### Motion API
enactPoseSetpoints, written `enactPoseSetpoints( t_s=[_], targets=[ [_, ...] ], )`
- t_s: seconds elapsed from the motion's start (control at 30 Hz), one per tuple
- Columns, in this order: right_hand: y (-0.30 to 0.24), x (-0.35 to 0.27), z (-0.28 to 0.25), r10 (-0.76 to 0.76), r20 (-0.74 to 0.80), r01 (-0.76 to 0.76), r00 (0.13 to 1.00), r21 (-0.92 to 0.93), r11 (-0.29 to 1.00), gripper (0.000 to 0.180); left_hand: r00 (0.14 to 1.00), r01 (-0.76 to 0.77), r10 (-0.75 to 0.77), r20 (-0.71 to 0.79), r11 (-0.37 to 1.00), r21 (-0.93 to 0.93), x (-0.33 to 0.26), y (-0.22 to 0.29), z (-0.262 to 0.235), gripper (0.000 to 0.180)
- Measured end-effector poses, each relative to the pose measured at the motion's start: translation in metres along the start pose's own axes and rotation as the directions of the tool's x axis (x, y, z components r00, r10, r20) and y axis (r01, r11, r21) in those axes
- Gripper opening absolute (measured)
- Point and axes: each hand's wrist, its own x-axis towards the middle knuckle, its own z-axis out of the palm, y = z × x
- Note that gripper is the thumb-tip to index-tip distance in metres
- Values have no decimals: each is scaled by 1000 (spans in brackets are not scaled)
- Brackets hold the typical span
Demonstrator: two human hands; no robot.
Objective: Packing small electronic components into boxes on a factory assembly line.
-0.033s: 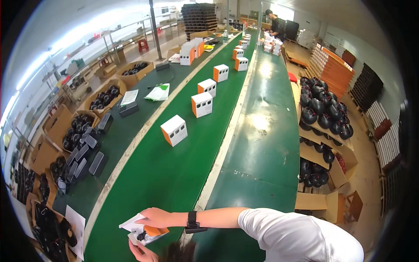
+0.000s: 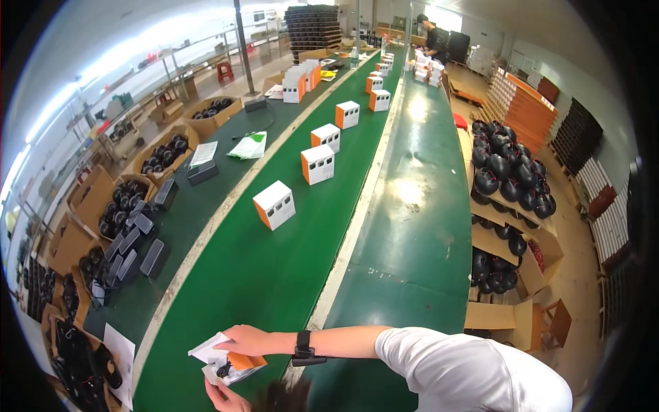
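A small white and orange carton (image 2: 246, 362) lies on the green conveyor belt at the near edge, its top open. Inside it a black cord or small black part (image 2: 224, 369) shows next to some white material. My right hand (image 2: 241, 339), with a black band on the wrist, reaches across from the right and grips the carton's raised white flap (image 2: 207, 349). From below, my left hand (image 2: 225, 397) holds the carton's near left edge between thumb and fingers. Part of the carton's near side is hidden by dark hair.
Closed white and orange cartons (image 2: 274, 205) stand in a row along the belt. On the left are dark grey rectangular devices (image 2: 152, 258) and boxes of black round items (image 2: 165, 152). More black helmet-like items (image 2: 511, 172) are stacked at right. A person (image 2: 434, 40) stands at the far end.
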Motion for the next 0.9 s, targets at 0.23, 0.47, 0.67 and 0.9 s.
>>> enactPoseSetpoints(
  t_s=[0.23,0.47,0.67,0.9],
  targets=[
    [21,4,-14,-31,143,-22,989,356,934,35,914,-15,-8,407,999,52,11,94,5,36],
    [8,-27,-10,-516,80,516,853,25,856,29,910,2,-103,402,970,243,17,81,-17,43],
    [21,-30,-41,-370,157,379,916,-28,925,42,840,73,-72,538,997,21,49,117,9,68],
    [5,-31,-55,-253,392,291,885,-40,956,55,775,110,-127,619,992,66,53,116,8,55]
  ],
)
